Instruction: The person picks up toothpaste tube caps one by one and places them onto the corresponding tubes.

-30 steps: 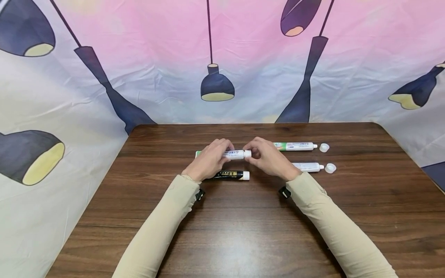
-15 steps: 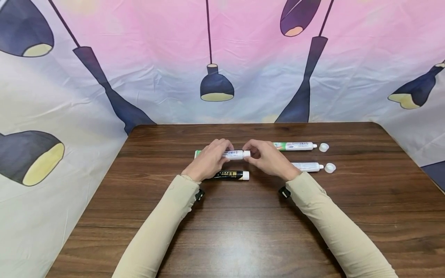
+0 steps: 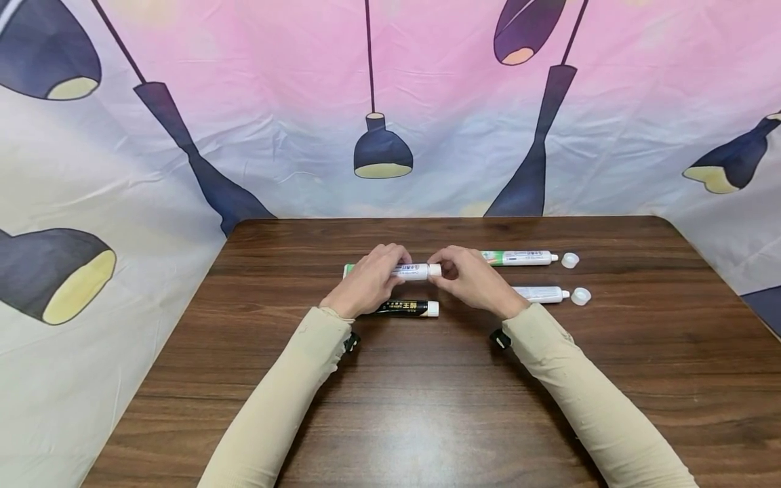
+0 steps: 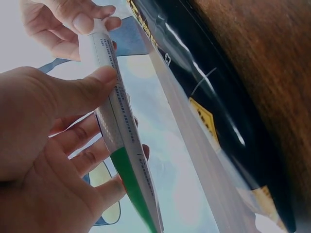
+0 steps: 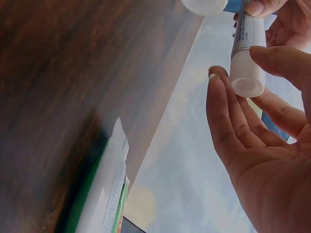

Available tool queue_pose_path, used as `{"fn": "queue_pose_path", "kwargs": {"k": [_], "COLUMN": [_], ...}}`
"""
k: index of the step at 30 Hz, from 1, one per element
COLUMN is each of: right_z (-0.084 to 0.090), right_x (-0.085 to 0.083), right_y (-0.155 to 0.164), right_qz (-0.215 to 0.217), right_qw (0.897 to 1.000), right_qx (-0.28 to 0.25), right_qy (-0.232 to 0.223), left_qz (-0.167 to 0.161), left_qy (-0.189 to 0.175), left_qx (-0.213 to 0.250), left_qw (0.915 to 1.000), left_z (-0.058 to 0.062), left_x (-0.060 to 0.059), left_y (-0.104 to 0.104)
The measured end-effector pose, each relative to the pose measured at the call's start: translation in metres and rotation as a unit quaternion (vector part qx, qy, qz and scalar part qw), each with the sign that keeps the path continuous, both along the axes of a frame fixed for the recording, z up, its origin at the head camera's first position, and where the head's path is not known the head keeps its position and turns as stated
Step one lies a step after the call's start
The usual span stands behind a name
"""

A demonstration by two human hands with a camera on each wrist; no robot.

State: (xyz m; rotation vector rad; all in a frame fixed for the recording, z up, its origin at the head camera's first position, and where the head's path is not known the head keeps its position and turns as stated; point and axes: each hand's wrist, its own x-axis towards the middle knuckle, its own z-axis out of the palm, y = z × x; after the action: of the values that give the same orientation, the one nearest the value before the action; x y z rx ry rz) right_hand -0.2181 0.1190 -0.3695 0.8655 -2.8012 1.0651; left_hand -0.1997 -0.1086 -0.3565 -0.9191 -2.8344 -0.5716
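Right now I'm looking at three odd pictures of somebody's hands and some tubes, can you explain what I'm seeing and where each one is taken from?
These are a person's two bare hands, filmed by three worn cameras. The wide picture comes from a head camera looking down at a wooden table. The two close-ups come from cameras on each wrist.

The left hand grips a white and green tube above the table. The right hand pinches that tube's white cap.

On the table lie a black tube with its cap on, and to the right two more tubes, each with a loose cap beside it.
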Motion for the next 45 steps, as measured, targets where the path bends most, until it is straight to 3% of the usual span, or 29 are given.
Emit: {"fn": "queue_pose_path", "kwargs": {"k": [11, 23, 34, 45], "right_z": [-0.0030, -0.0041, -0.0049, -0.0042], "right_x": [0.0003, -0.0006, 0.0005, 0.0012], "right_y": [0.0026, 0.0015, 0.0011, -0.0003], "right_qz": [0.000, 0.001, -0.005, -0.003], "right_qw": [1.000, 1.000, 1.000, 1.000], "right_qx": [-0.004, -0.003, -0.006, -0.001], "right_qy": [0.000, 0.002, 0.023, 0.018], "left_qz": [0.006, 0.005, 0.006, 0.012], "left_qy": [-0.016, 0.002, 0.005, 0.002], "left_qx": [-0.003, -0.006, -0.004, -0.007], "left_qw": [0.9999, 1.0000, 1.0000, 0.9999], "left_z": [-0.0026, -0.0026, -0.0013, 0.0012], "left_x": [-0.0015, -0.0021, -0.0011, 0.0002], "left_y": [0.0034, 0.0025, 0.0025, 0.0022]}}
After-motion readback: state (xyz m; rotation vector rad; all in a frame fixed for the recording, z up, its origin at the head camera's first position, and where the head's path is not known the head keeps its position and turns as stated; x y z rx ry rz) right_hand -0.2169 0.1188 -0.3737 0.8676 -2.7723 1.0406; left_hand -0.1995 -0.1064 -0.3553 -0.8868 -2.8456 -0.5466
